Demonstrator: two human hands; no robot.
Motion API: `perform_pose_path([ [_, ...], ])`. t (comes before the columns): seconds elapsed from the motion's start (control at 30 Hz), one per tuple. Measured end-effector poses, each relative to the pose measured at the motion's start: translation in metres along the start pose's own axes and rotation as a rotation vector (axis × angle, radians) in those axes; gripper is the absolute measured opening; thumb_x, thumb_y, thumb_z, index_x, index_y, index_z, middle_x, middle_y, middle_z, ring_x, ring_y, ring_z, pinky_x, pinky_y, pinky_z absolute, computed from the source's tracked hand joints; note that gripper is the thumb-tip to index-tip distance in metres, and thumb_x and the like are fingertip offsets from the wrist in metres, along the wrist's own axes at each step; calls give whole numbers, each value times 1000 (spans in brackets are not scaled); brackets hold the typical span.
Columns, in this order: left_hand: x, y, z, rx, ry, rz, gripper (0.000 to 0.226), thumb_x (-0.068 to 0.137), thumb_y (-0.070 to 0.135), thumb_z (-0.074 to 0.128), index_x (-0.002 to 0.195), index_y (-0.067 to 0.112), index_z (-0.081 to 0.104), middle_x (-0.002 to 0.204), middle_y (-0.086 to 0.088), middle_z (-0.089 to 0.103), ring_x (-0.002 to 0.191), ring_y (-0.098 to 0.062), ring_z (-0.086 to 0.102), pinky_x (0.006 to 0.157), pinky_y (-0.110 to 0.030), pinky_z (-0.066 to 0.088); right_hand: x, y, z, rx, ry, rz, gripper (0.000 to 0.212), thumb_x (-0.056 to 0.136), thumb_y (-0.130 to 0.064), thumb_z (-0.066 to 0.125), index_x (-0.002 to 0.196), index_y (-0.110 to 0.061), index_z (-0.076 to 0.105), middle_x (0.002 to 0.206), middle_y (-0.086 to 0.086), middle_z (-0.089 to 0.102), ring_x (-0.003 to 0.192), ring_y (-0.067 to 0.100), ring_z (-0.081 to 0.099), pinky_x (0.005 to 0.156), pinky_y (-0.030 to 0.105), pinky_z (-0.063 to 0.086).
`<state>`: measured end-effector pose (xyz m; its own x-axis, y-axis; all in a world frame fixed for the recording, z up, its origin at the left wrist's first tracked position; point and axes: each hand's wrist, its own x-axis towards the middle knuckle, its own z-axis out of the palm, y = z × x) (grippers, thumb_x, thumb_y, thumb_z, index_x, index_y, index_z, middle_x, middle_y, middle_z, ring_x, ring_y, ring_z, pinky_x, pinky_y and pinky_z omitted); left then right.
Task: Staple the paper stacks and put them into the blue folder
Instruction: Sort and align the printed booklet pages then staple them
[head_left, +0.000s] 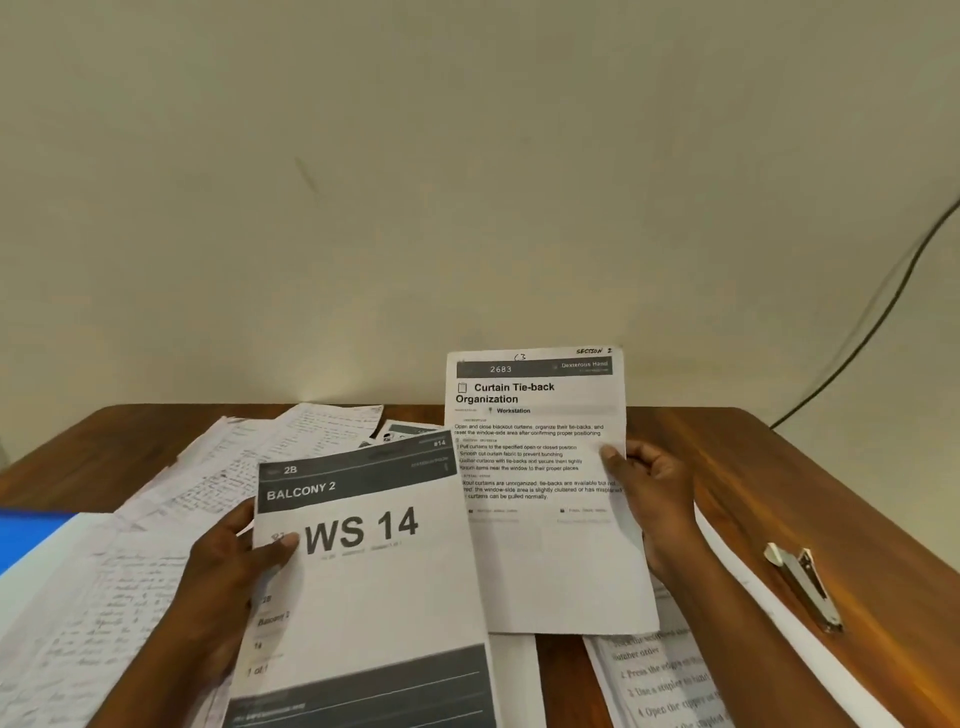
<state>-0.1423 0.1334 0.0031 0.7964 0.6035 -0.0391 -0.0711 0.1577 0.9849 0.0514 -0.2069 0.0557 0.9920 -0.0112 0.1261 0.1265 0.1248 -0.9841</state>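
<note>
My left hand (236, 566) grips a printed sheet headed "BALCONY 2 / WS 14" (374, 587) by its left edge, thumb on the front. My right hand (652, 499) holds a sheet titled "Curtain Tie-back Organization" (540, 493) upright by its right edge. Both sheets are lifted above the wooden table (727, 467). A metal stapler (805, 584) lies shut on the table at the right, apart from my hands. A corner of the blue folder (23, 535) shows at the left edge, partly under papers.
Several handwritten pages (208, 467) lie spread over the table's left and back. More printed sheets (660, 675) lie below my right hand. A dark cable (883, 306) runs down the wall at the right. A plain wall stands behind the table.
</note>
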Motion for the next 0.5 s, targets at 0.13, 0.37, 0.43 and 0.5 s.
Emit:
perform_pose_path([
  [0.13, 0, 0, 1, -16, 11, 0, 41, 94, 2, 70, 127, 25, 66, 110, -10, 81, 89, -45, 78, 87, -71, 57, 3, 0, -4, 17, 1, 10, 6, 96, -10, 72, 101, -8, 73, 93, 3, 80, 82, 19, 77, 67, 28, 63],
  [0.37, -8, 2, 9, -21, -13, 72, 46, 91, 6, 73, 132, 23, 62, 114, -9, 80, 91, -43, 78, 87, -69, 58, -7, 5, 5, 39, -169, 68, 13, 97, 2, 65, 107, -5, 70, 101, 9, 81, 89, 28, 78, 77, 38, 64],
  [0.43, -9, 4, 10, -44, -24, 83, 51, 86, 9, 76, 134, 21, 62, 117, -11, 79, 95, -44, 78, 88, -69, 57, -11, 5, 8, 48, -238, 104, 17, 96, 3, 64, 112, -2, 69, 104, 13, 80, 93, 36, 77, 79, 44, 65],
  [0.5, -10, 2, 12, -50, -17, 95, 48, 88, 7, 75, 133, 19, 62, 117, -11, 79, 96, -42, 78, 85, -64, 60, -13, 8, 11, 52, -290, 139, 21, 96, 2, 64, 116, -1, 67, 107, 18, 78, 95, 43, 75, 84, 51, 63],
])
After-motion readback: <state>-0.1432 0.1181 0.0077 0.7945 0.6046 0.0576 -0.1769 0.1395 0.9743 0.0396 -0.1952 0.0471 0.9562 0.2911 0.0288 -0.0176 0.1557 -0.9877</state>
